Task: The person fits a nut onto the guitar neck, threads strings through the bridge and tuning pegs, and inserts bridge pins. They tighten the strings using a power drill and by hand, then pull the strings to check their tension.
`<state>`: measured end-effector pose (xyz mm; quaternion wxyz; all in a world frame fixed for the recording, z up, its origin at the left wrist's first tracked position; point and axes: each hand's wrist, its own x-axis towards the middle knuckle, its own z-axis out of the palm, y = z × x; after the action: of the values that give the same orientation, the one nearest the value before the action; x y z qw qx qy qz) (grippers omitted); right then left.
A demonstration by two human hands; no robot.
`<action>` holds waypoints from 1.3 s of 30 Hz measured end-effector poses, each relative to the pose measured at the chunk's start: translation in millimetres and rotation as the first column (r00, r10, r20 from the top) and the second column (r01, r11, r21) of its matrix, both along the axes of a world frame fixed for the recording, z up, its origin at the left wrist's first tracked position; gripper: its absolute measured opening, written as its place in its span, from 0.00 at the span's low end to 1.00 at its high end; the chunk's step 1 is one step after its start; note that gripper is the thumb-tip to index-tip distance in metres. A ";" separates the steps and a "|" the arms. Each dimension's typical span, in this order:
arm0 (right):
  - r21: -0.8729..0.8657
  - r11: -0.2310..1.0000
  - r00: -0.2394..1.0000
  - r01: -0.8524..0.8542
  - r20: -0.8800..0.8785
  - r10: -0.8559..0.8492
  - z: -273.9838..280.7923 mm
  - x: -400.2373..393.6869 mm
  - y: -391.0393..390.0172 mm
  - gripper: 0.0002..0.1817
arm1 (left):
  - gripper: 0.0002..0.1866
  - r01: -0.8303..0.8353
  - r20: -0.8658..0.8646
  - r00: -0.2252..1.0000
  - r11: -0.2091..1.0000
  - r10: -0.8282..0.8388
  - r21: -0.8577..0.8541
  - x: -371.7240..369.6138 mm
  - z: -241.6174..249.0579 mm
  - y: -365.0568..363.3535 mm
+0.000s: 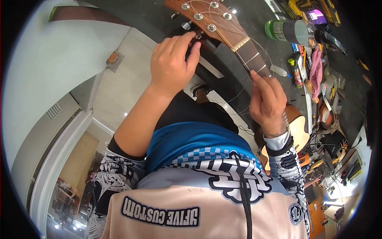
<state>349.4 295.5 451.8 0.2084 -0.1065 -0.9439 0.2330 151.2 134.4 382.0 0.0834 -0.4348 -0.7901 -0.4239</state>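
Note:
A guitar headstock (pixel 207 18) of reddish-brown wood lies at the top middle, with several metal string posts and loose strings curling over it. My left hand (pixel 173 61) has its thumb and index finger around a tuning peg (pixel 198 36) on the near edge. The neck's fretboard (pixel 251 59) runs down to the right from the pale nut (pixel 240 44). My right hand (pixel 268 99) is closed in a pinch at the fretboard's near edge, on a thin guitar string coming from the nut. The fingertips partly hide the string.
The guitar's pale body (pixel 298 131) lies beyond my right wrist. On the dark workbench (pixel 254 20) are a green-ended bottle (pixel 284 30), a pink cloth (pixel 316 73), a steel ruler (pixel 308 107) and many scattered tools. Loose string loops hang below the neck.

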 end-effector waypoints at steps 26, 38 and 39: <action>0.127 0.991 0.999 0.031 0.022 -0.034 -2.5 6.3 0.9 0.20 | 0.47 0.066 0.315 0.949 0.970 0.011 -0.232 5.7 -37.4 3.5; 0.116 0.992 0.997 -0.050 -0.045 0.056 36.0 9.7 0.7 0.21 | 0.32 0.165 0.418 0.898 0.986 -0.135 -0.036 30.7 -29.7 36.1; 0.115 0.992 0.997 -0.050 -0.049 0.056 34.1 9.0 0.9 0.21 | 0.31 0.193 0.433 0.889 0.979 -0.147 -0.065 35.1 -29.7 39.0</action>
<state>358.3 296.4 485.9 0.2324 -0.0631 -0.9524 0.1872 186.4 173.4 352.2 -0.1519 -0.4030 -0.7694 -0.4718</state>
